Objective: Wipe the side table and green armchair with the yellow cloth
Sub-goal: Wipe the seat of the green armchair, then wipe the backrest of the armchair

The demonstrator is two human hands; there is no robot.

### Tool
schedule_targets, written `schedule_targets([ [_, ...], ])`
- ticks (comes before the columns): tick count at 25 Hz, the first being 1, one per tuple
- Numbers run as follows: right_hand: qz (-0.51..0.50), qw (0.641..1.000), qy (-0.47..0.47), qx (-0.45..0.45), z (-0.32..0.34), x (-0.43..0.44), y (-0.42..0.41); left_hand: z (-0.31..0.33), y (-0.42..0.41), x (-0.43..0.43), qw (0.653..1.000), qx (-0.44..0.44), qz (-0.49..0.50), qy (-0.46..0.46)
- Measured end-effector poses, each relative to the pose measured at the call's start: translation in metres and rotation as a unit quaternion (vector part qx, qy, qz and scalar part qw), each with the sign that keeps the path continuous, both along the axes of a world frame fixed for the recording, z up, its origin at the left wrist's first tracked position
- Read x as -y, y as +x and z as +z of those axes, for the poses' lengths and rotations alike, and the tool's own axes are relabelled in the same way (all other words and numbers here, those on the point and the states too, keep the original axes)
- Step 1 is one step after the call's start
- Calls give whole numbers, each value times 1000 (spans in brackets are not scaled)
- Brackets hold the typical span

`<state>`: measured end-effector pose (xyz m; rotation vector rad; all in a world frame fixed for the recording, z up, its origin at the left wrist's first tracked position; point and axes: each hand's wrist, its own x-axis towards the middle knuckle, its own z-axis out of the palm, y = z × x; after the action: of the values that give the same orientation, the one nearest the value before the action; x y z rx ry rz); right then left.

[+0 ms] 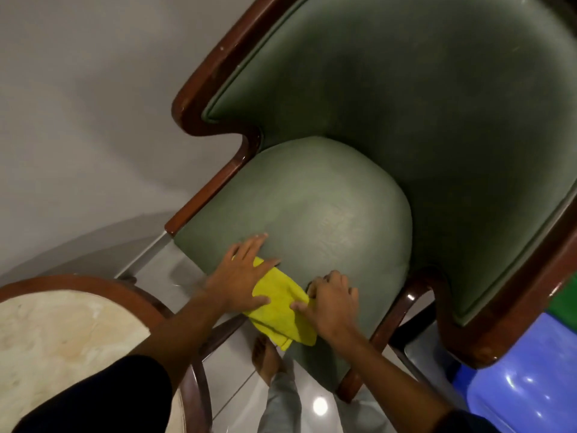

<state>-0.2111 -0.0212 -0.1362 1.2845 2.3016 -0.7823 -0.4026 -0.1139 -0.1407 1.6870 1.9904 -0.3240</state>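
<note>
The green armchair (pixel 390 126) with a dark wooden frame fills the middle and right of the head view. The yellow cloth (pixel 281 310) lies on the front edge of its green seat cushion (pixel 327 207), partly hanging over. My left hand (pixel 240 276) lies flat on the cloth's left end, fingers spread onto the cushion. My right hand (pixel 331 301) grips the cloth's right end with curled fingers. The round side table (pixel 62 335), marble-topped with a brown wooden rim, stands at the lower left, partly behind my left sleeve.
A grey wall (pixel 78 120) rises behind the chair and table. Glossy tiled floor (pixel 231 385) shows between them, with my bare foot (pixel 265 357) on it. A blue plastic object (pixel 524 376) sits at the lower right, against the chair's wooden arm.
</note>
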Motion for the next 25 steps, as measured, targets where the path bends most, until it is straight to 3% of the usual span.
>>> schedule_targets([
  [3, -167, 969, -132, -121, 44, -42, -3, 19, 16, -28, 997, 57, 44, 36],
  [5, -261, 943, -103, -178, 92, -83, 18, 47, 36, -72, 965, 200, 156, 69],
  [7, -300, 924, -3, -236, 146, -123, 46, 81, 66, -130, 910, 336, 224, 98],
  [10, -281, 896, 222, -262, 225, -191, 94, 135, 119, -225, 800, 548, 224, 94],
  [11, -282, 876, 297, -255, 243, -212, 108, 150, 135, -254, 780, 585, 201, 93],
  [12, -281, 856, 371, -226, 252, -230, 119, 160, 151, -279, 784, 584, 182, 108],
  [14, -267, 853, 438, -97, 241, -248, 126, 168, 179, -316, 850, 472, 167, 164],
  [15, -281, 875, 389, -70, 226, -242, 121, 166, 188, -325, 887, 392, 161, 182],
  [17, -322, 896, 291, -96, 196, -230, 104, 159, 183, -322, 924, 277, 157, 213],
  [21, -236, 892, 373, -93, 185, -299, 96, 139, 63, -296, 934, 1, 126, 333],
  [23, -144, 895, 419, -57, 194, -354, 80, 141, -17, -281, 921, -112, 159, 338],
  [25, -59, 892, 446, -31, 199, -401, 49, 147, -86, -265, 910, -174, 200, 319],
])
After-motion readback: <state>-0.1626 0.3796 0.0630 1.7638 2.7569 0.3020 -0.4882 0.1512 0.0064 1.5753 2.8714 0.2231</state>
